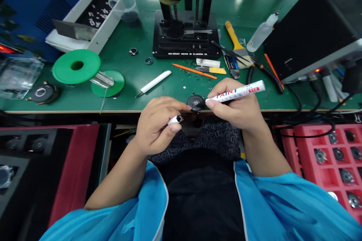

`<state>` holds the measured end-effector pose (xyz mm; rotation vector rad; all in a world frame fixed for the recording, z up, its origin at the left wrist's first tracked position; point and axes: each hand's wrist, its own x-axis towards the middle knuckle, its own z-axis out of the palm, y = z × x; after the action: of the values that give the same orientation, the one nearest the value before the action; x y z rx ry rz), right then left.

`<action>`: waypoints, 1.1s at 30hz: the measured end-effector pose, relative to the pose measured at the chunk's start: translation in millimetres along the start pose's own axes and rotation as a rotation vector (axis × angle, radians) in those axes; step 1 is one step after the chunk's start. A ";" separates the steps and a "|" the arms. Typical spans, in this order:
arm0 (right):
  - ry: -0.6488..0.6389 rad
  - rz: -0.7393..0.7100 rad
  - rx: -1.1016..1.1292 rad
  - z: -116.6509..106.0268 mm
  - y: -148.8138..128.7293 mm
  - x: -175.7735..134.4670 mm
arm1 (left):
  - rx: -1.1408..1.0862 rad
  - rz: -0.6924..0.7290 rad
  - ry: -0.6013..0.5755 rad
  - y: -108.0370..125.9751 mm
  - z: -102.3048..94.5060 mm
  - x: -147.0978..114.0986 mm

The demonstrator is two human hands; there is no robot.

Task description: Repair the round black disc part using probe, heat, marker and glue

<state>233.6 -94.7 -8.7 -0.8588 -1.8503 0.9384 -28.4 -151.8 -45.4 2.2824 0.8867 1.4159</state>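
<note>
My right hand [237,107] grips a white paint marker [240,91] with red and blue print, its dark tip pointing left. That tip reaches the right side of a small round black part [195,102] at the bench's front edge. In my left hand [158,124] a white marker cap [175,119] is pinched between thumb and fingers, its open end facing right. The left index finger is stretched out and touches the left rim of the round part. Whether the marker tip presses on the part or hovers just over it, I cannot tell.
Behind my hands lie a white pen-like tool [156,81], an orange stick [195,71] and a brush [236,43]. A black press stand [185,51] rises at the back. Left are a green spool [63,66] and a white box [109,26]; right, a pink tray [311,131].
</note>
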 end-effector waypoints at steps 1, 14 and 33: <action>-0.003 0.003 0.001 0.0 -0.1 0.0 | 0.001 0.000 0.001 -0.1 0.1 -0.1; 0.037 -0.007 0.023 -0.7 1.4 0.4 | 0.006 -0.023 0.001 0.5 0.6 -0.9; 0.075 0.002 0.010 -0.2 -1.3 -0.1 | -0.004 -0.027 -0.018 0.7 -0.6 -3.8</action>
<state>233.6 -95.3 -7.5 -0.8787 -1.7795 0.9035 -29.9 -154.9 -47.4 2.2681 0.9054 1.3821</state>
